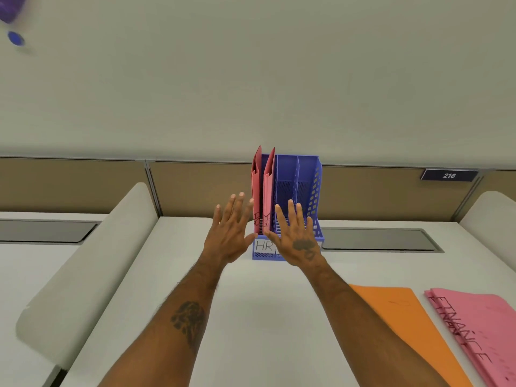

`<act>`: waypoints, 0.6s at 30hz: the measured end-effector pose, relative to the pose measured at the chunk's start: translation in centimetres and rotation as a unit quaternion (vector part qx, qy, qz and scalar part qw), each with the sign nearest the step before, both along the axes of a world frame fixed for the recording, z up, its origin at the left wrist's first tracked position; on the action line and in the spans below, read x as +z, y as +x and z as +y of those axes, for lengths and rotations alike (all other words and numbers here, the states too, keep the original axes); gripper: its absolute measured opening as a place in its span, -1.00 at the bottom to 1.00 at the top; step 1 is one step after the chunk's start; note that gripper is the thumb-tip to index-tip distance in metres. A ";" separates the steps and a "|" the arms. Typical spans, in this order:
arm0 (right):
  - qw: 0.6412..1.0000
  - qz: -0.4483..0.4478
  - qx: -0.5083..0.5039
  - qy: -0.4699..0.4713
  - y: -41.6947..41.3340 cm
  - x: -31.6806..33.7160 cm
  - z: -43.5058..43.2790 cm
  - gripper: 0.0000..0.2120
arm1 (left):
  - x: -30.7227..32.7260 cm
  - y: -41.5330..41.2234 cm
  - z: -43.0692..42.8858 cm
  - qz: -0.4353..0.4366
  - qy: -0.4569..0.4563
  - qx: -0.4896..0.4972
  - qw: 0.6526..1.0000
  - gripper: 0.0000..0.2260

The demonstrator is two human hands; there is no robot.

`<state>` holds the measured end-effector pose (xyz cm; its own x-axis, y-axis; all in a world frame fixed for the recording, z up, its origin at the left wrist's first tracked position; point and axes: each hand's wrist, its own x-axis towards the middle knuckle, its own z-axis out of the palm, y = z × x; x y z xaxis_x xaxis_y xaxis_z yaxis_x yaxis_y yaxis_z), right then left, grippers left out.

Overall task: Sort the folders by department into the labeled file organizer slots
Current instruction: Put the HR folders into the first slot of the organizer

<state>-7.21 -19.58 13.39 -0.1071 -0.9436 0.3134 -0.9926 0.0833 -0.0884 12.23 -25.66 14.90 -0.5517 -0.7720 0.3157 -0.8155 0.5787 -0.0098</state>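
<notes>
A blue file organizer (307, 174) stands at the back of the desk, its leftmost slot labeled HR. Two pink folders (264, 185) marked HR stand upright in that slot. The slots to the right hold nothing. My left hand (230, 233) is open with fingers spread, just left of the pink folders. My right hand (296, 236) is open too, in front of the middle slots and hiding their labels. Neither hand holds anything. An orange folder (402, 322) and a stack of pink folders marked FINANCE (480, 331) lie flat at the near right.
A white curved divider (83, 269) bounds the desk on the left, another (491, 210) on the right. A tan partition (195, 185) with a sign reading 216 (449, 175) runs behind. Grey recessed panels (379, 239) sit beside the organizer.
</notes>
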 end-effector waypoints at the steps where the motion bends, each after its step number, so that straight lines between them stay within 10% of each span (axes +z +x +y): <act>1: 1.000 0.006 0.001 0.005 -0.2 -0.2 1.0 -0.14 | -0.4 0.1 0.7 0.000 0.001 0.000 1.000 -0.24; 18: 0.992 -0.001 -0.087 0.090 -10.1 -3.9 16.1 -0.07 | -6.6 -7.2 11.7 0.049 0.088 -0.052 0.994 -0.25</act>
